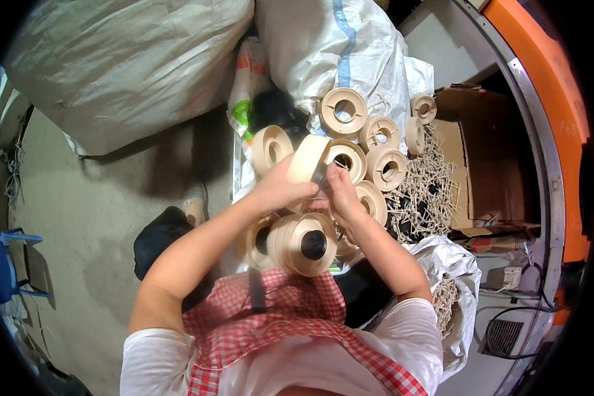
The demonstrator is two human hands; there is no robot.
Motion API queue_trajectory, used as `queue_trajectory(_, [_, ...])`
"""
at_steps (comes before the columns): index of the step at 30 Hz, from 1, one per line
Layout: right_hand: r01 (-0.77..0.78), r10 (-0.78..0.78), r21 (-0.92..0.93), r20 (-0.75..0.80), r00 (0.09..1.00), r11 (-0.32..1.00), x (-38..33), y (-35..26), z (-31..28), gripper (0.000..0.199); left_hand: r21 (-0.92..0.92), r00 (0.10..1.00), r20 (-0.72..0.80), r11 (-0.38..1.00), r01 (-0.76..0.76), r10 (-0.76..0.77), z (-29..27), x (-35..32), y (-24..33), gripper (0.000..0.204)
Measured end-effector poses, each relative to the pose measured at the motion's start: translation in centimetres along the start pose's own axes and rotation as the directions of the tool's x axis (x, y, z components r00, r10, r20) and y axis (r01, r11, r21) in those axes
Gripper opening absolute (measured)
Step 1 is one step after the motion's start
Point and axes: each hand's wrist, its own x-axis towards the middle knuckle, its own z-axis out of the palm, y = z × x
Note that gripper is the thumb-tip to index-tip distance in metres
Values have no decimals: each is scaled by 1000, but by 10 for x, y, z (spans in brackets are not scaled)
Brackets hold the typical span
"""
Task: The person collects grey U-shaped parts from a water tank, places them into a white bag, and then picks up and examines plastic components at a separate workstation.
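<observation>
My left hand [280, 187] is wrapped round a beige plastic ring [307, 160], tilted up on its edge. Against the dark open side of that ring, my right hand [340, 193] has its fingers pressed together; what they pinch, if anything, is hidden. Just beyond the hands lies another beige ring [347, 160], and one more ring [268, 148] stands to the left. Close to my body, below the hands, is a stack of beige rings [301, 243] with a black centre.
Several more rings [344, 111] lie against a white woven sack [369, 49]. To the right are a heap of small beige plastic sprues [424, 181], a cardboard box [501, 165] and an orange machine frame [541, 72]. A blue stool [5, 264] stands far left.
</observation>
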Motion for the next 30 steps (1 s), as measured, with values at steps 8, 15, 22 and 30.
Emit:
queue_trajectory(8, [247,-145,-504,233,961,828,4,-1,-15,79,130,997,18,989,76,-79,7,-8,21,60])
queue_trajectory(15, [441,-324,-440,317,891,782,5,11,-13,84,20,999,23,999,46,-46,-2,-3,9,58])
queue_trajectory(22, [21,-2,-55,326,945,998,20,16,-27,94,150,1000,-1,988,-23,23,3,-8,12,59])
queue_trajectory(30, [178,-87,-440,220,972,880,8,12,-8,85,181,997,-77,983,8,6,0,-5,-3,60])
